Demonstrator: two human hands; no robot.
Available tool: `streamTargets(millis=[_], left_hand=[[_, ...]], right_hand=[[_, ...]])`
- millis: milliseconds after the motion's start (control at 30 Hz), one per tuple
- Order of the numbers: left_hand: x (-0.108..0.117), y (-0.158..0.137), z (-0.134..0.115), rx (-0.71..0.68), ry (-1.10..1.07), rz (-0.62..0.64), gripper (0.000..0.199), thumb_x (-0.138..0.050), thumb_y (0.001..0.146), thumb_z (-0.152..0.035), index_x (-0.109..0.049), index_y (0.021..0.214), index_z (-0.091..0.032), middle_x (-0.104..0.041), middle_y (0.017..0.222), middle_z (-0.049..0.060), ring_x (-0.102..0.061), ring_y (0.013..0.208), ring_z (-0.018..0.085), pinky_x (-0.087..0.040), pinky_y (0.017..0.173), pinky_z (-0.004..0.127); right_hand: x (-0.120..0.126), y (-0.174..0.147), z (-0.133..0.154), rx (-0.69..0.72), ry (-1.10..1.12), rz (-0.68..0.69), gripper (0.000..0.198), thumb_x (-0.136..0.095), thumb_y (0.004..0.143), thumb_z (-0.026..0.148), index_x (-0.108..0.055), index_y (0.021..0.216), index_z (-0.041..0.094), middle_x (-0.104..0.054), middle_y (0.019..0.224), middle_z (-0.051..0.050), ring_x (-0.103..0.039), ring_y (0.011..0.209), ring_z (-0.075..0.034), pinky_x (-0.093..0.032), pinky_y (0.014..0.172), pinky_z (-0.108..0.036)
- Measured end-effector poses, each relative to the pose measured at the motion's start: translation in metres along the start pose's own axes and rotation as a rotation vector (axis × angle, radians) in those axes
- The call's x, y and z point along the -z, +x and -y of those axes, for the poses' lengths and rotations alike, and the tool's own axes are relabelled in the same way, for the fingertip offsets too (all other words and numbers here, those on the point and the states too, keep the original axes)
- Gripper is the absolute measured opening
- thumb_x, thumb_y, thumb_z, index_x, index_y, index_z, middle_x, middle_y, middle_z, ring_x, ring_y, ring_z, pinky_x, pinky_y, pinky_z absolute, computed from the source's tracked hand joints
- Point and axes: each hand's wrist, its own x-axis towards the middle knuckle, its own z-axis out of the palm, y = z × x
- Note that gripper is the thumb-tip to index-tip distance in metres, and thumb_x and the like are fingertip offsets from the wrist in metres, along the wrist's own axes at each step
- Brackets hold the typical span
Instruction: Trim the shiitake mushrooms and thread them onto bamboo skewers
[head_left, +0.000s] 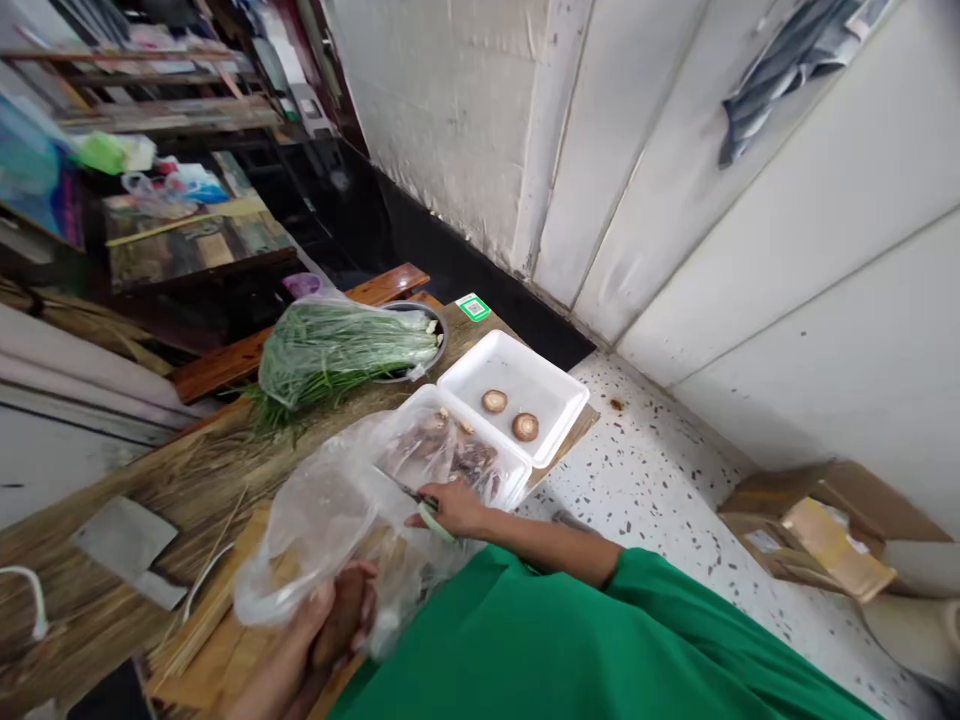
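Observation:
My right hand is closed around scissors with a pale green handle. Their dark blades point up and left, over a clear plastic bag. My left hand, low in the picture and blurred, has its fingers curled around a brown rounded thing whose kind I cannot make out. The bag lies beside both hands and partly covers a white foam tray of brownish mushroom pieces. In a second white tray behind it lie two brown mushrooms.
Green stalks in a plastic bag lie over a metal bowl. A cleaver rests on the wooden table, left of a wooden board. A green QR card sits at the far corner. Cardboard boxes stand on the speckled floor.

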Motion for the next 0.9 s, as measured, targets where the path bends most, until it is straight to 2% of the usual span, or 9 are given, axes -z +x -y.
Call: streamTargets(millis=[67, 133, 200, 267, 367, 433, 533, 700, 900], left_hand=[[-0.010, -0.012, -0.012, 0.067, -0.082, 0.119, 0.051, -0.058, 0.065, -0.062, -0.061, 0.097, -0.024, -0.058, 0.065, 0.000, -0.042, 0.042, 0.007, -0.028, 0.031, 0.015], [-0.022, -0.017, -0.029, 0.061, -0.104, 0.124, 0.055, -0.065, 0.061, -0.058, -0.059, 0.104, -0.024, -0.064, 0.079, 0.002, -0.050, 0.050, 0.008, -0.037, 0.037, 0.015], [-0.035, -0.016, -0.048, 0.025, -0.118, 0.126, 0.064, -0.072, 0.055, -0.053, -0.057, 0.110, -0.025, -0.065, 0.097, 0.005, -0.060, 0.072, 0.016, -0.050, 0.054, 0.019], [-0.047, -0.010, -0.064, -0.034, -0.106, 0.122, 0.068, -0.076, 0.055, -0.044, -0.053, 0.117, -0.028, -0.062, 0.111, 0.006, -0.059, 0.095, 0.023, -0.053, 0.070, 0.025], [-0.069, 0.006, -0.074, -0.143, -0.046, 0.106, 0.059, -0.071, 0.066, -0.029, -0.049, 0.121, -0.031, -0.056, 0.122, 0.004, -0.053, 0.109, 0.023, -0.053, 0.077, 0.027], [-0.085, 0.022, -0.072, -0.227, -0.060, 0.128, 0.054, -0.068, 0.069, -0.023, -0.051, 0.120, -0.029, -0.052, 0.126, 0.004, -0.049, 0.115, 0.024, -0.051, 0.085, 0.033], [-0.104, 0.045, -0.065, -0.278, -0.136, 0.205, 0.048, -0.066, 0.071, -0.019, -0.053, 0.117, -0.024, -0.051, 0.127, 0.006, -0.046, 0.118, 0.028, -0.047, 0.091, 0.046], [-0.125, 0.063, -0.064, -0.267, -0.197, 0.296, 0.048, -0.063, 0.073, -0.019, -0.053, 0.119, -0.022, -0.049, 0.130, 0.009, -0.043, 0.121, 0.030, -0.043, 0.095, 0.050], [-0.141, 0.064, -0.067, -0.284, -0.240, 0.262, 0.051, -0.063, 0.073, -0.019, -0.049, 0.123, -0.020, -0.046, 0.133, 0.010, -0.042, 0.122, 0.030, -0.043, 0.095, 0.050]], right_hand=[[0.004, -0.002, -0.004, -0.014, 0.063, 0.079, 0.032, -0.064, 0.074, 0.042, -0.063, 0.097, 0.020, -0.068, 0.079, 0.000, -0.063, 0.075, -0.016, -0.043, 0.064, -0.020], [0.016, -0.007, -0.005, -0.015, 0.128, 0.117, 0.038, -0.064, 0.074, 0.046, -0.061, 0.102, 0.020, -0.067, 0.079, 0.000, -0.062, 0.074, -0.016, -0.043, 0.064, -0.021], [0.034, -0.016, -0.006, 0.036, 0.178, 0.117, 0.047, -0.064, 0.072, 0.049, -0.058, 0.108, 0.020, -0.065, 0.087, -0.001, -0.061, 0.079, -0.016, -0.044, 0.067, -0.022], [0.053, -0.027, -0.008, 0.100, 0.220, 0.075, 0.048, -0.063, 0.073, 0.049, -0.056, 0.110, 0.019, -0.064, 0.091, -0.002, -0.059, 0.081, -0.016, -0.044, 0.069, -0.023], [0.084, -0.052, -0.014, 0.090, 0.230, -0.104, 0.042, -0.053, 0.081, 0.048, -0.055, 0.110, 0.018, -0.062, 0.086, -0.002, -0.058, 0.076, -0.015, -0.045, 0.067, -0.024], [0.103, -0.071, -0.021, 0.060, 0.139, -0.269, 0.044, -0.051, 0.083, 0.048, -0.052, 0.114, 0.016, -0.060, 0.090, -0.005, -0.056, 0.078, -0.016, -0.045, 0.069, -0.026], [0.128, -0.098, -0.030, 0.092, -0.162, -0.458, 0.053, -0.056, 0.078, 0.049, -0.050, 0.118, 0.015, -0.055, 0.097, -0.011, -0.054, 0.082, -0.020, -0.046, 0.071, -0.032], [0.153, -0.124, -0.037, 0.208, -0.535, -0.486, 0.047, -0.052, 0.081, 0.046, -0.053, 0.115, 0.014, -0.053, 0.094, -0.012, -0.050, 0.082, -0.022, -0.044, 0.069, -0.033], [0.159, -0.128, -0.032, 0.155, -0.660, -0.506, 0.045, -0.051, 0.081, 0.040, -0.053, 0.117, 0.013, -0.053, 0.088, -0.011, -0.048, 0.075, -0.020, -0.041, 0.063, -0.030]])
